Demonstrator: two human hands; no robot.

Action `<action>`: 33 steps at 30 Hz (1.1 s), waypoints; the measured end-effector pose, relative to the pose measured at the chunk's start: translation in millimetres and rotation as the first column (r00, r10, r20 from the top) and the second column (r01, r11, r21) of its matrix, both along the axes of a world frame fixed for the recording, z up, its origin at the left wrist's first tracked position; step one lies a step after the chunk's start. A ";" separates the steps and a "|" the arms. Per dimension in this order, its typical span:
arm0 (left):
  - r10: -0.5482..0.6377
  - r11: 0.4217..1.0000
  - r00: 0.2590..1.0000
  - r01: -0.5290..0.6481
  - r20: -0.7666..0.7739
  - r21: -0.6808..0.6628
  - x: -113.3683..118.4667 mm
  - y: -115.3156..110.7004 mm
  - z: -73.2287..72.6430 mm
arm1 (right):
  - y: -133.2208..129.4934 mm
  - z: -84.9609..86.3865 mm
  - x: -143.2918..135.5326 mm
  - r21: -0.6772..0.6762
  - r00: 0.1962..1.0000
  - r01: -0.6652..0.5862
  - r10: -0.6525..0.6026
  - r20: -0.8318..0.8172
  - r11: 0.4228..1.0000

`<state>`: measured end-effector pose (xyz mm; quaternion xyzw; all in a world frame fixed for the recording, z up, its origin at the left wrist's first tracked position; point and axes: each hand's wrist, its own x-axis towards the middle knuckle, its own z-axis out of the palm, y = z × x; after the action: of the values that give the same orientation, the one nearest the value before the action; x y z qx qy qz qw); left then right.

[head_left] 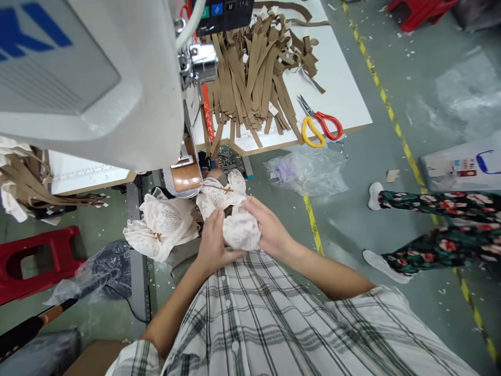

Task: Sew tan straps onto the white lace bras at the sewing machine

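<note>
A white lace bra is held between my two hands, close in front of my shirt. My left hand grips its left side, and my right hand has its fingers round the right side. Just beyond, a lace piece with a small brown bow lies below the sewing machine's rounded arm end; whether it joins the held bra I cannot tell. To the left hangs more white lace bra, also with a brown bow, over the machine bed area and my lap.
The sewing machine head fills the upper left. Brown straps and scissors with red and yellow handles lie on the white table. A red stool stands left; a person's legs are at right.
</note>
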<state>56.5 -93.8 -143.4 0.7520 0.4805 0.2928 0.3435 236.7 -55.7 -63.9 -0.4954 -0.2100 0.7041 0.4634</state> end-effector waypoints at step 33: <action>0.620 0.611 0.402 -0.786 -0.674 0.094 -194.3 -47.2 2.6 | 49.5 -98.3 -74.5 0.238 0.314 -0.831 0.070 0.947 0.503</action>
<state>-137.8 -141.0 -140.8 0.4791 0.8708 0.0711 0.0846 162.2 -6.3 -162.2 -0.4555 -0.8062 0.3231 0.1953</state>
